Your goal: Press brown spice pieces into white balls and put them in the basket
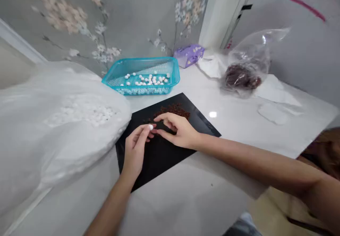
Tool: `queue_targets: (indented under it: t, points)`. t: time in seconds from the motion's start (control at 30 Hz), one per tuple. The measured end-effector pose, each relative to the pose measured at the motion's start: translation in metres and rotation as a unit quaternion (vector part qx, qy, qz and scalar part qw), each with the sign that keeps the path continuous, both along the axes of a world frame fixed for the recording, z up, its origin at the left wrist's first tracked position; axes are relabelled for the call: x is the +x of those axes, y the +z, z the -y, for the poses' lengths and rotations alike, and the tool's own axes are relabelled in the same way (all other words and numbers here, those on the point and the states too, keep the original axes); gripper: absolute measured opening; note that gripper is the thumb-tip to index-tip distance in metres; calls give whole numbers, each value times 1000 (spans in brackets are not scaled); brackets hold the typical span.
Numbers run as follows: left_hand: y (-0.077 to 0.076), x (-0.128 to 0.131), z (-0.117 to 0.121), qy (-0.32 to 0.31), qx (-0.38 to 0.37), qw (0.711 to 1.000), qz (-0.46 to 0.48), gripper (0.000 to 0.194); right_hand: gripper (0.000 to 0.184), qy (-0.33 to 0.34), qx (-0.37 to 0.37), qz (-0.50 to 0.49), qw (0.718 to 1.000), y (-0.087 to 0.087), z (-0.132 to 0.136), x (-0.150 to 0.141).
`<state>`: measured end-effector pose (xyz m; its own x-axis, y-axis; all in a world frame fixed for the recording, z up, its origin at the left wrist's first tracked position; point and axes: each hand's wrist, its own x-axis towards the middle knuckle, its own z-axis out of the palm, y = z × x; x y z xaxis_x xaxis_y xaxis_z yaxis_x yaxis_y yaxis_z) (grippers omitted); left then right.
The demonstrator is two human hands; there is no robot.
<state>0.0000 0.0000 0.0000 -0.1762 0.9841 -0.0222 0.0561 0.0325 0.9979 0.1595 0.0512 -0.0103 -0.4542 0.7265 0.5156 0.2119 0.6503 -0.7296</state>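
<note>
My left hand [136,145] pinches a small white ball [151,127] between thumb and fingers, over a black mat [151,165]. Just to its right is my right hand [179,129], its thumb and forefinger apart near the ball and its other fingers curled. Nothing shows between the right fingertips. A heap of reddish-brown shreds or granules [175,110] lies on the mat behind the right hand, which covers part of it.
Left of the mat bulges a large white plastic bag [79,133] full of small white balls. A blue basket [140,91] behind holds several more. A purple pack [189,55], a clear bag [245,76] of dark brown stuff and white sheets [278,90] lie on the white table [233,122].
</note>
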Motion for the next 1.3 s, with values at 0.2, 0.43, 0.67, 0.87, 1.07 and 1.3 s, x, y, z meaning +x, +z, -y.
queue_targets:
  t: [0.2,0.43,0.67,0.87,1.07,1.3]
  points:
    - [-2,-5,-3,-32,8,999,-16,22,23,10,-9,12,1000,3,3,-1]
    - [-4,-6,-2,-41,2,999,-4,15,13,18,3,8,1000,5,2,2]
    - [-1,-3,-2,-39,1,999,-35,21,15,3,12,29,1000,5,5,1]
    - [-1,-3,-3,-52,-10,997,-58,29,13,-27,40,29,998,3,6,1]
    - [-3,-4,-2,-63,-9,996,-63,30,14,-6,62,23,998,2,5,2]
    - [0,-3,-3,-69,-9,996,-60,30,10,1,98,23,995,2,4,2]
